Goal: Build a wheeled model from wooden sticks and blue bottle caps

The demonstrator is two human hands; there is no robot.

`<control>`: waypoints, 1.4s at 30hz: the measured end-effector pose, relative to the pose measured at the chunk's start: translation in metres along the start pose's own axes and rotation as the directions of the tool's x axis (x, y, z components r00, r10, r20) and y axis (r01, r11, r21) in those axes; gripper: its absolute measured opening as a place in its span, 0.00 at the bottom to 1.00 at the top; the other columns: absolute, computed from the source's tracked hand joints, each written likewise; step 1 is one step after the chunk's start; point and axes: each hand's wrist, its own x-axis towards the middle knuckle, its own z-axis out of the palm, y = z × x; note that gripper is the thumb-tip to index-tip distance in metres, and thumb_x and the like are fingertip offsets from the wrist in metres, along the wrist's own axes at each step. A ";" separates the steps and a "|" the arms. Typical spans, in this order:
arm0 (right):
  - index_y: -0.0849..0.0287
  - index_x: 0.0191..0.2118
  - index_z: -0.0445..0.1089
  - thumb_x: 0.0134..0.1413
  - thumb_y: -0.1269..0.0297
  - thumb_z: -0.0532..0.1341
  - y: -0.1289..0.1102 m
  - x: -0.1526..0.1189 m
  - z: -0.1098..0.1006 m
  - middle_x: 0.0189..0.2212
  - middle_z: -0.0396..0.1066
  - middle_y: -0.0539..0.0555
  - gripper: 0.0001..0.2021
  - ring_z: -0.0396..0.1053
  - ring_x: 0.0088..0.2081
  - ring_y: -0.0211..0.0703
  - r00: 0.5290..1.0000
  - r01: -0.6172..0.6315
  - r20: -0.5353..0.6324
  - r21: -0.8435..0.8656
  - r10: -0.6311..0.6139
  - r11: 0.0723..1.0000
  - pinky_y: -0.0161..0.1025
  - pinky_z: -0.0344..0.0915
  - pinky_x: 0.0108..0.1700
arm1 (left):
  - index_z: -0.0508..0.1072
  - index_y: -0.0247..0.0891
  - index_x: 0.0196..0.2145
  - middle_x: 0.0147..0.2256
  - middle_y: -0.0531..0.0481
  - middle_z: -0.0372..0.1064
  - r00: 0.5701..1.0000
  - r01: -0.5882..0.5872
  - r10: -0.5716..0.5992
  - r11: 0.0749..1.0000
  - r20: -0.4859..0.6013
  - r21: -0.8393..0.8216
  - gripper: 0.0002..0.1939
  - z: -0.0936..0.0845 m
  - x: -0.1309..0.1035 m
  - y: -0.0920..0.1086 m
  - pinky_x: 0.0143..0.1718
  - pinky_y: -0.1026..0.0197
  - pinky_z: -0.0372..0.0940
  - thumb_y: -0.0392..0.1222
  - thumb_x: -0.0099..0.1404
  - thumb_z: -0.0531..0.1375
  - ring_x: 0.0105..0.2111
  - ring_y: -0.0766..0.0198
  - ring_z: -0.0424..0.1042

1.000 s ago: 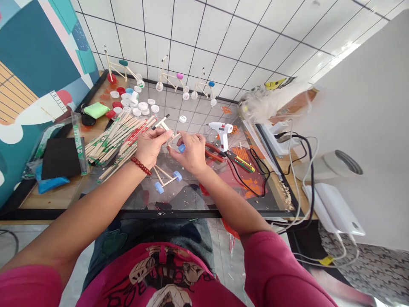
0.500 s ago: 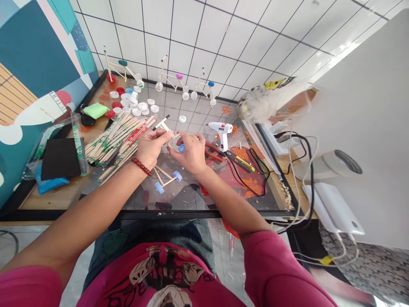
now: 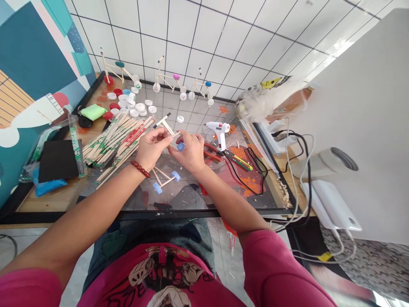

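Observation:
My left hand (image 3: pixel 148 150), with a red bead bracelet at its wrist, pinches a small frame of wooden sticks (image 3: pixel 167 126). One crossbar of this frame has black ends and points up and away from me. My right hand (image 3: pixel 190 152) grips the lower right end of the same frame between thumb and fingers. A blue bottle cap (image 3: pixel 180 146) shows under the right fingers; how it joins the frame is hidden. Just below the hands, on the tabletop, lies a second stick piece (image 3: pixel 168 182) with a blue cap at each end of its crossbar.
Left of the hands is a heap of wooden chopsticks (image 3: pixel 111 143), with loose bottle caps (image 3: pixel 139 107) behind. Stick tricycle models (image 3: pixel 166 79) stand along the wall. A white glue gun (image 3: pixel 219 130), red-handled pliers (image 3: pixel 212 152) and a yellow-green cutter (image 3: pixel 243 162) lie at right.
The hands stay together on the stick frame, with slight finger shifts; the left fingers look a little more raised. The whole view has shifted slightly; nothing on the table has moved.

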 end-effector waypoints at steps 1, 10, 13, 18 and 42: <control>0.59 0.52 0.67 0.58 0.54 0.62 0.001 0.000 0.000 0.36 0.78 0.53 0.20 0.74 0.43 0.49 1.000 -0.007 -0.003 0.009 0.007 1.000 0.48 0.52 0.56 | 0.78 0.39 0.28 0.29 0.53 0.70 1.000 -0.017 0.016 0.999 0.014 0.031 0.09 -0.001 0.000 -0.001 0.37 0.62 0.65 0.41 0.47 0.71 0.32 0.65 0.68; 0.61 0.57 0.66 0.58 0.48 0.63 0.004 0.003 0.003 0.44 0.78 0.59 0.27 0.73 0.50 0.53 1.000 -0.007 0.005 0.029 0.007 1.000 0.51 0.57 0.58 | 0.76 0.39 0.29 0.30 0.51 0.70 0.994 -0.107 0.103 0.969 0.029 0.222 0.07 -0.007 0.003 -0.003 0.31 0.65 0.65 0.38 0.48 0.67 0.32 0.65 0.68; 0.60 0.59 0.65 0.55 0.44 0.65 0.005 0.003 -0.005 0.49 0.76 0.63 0.32 0.72 0.51 0.55 0.999 -0.005 -0.041 0.106 0.010 0.994 0.51 0.63 0.55 | 0.77 0.39 0.30 0.30 0.51 0.70 0.991 -0.129 0.135 0.955 -0.003 0.269 0.07 -0.010 0.007 0.001 0.29 0.66 0.64 0.36 0.48 0.65 0.31 0.65 0.68; 0.57 0.35 0.74 0.58 0.47 0.63 0.031 -0.015 -0.039 0.33 0.77 0.54 0.16 0.74 0.35 0.45 0.982 -0.140 -0.073 0.323 0.172 0.936 0.41 0.69 0.41 | 0.76 0.39 0.28 0.29 0.51 0.70 0.983 -0.157 0.178 0.935 -0.039 0.318 0.07 -0.016 0.012 0.007 0.28 0.65 0.64 0.35 0.47 0.63 0.29 0.65 0.68; 0.62 0.37 0.76 0.50 0.44 0.62 0.109 0.010 -0.048 0.28 0.75 0.54 0.23 0.69 0.31 0.44 0.878 -0.357 -0.146 0.433 0.456 0.827 0.42 0.66 0.39 | 0.76 0.39 0.26 0.28 0.51 0.70 0.983 -0.163 0.182 0.929 -0.024 0.332 0.07 -0.020 0.014 0.006 0.28 0.64 0.64 0.35 0.46 0.60 0.28 0.64 0.67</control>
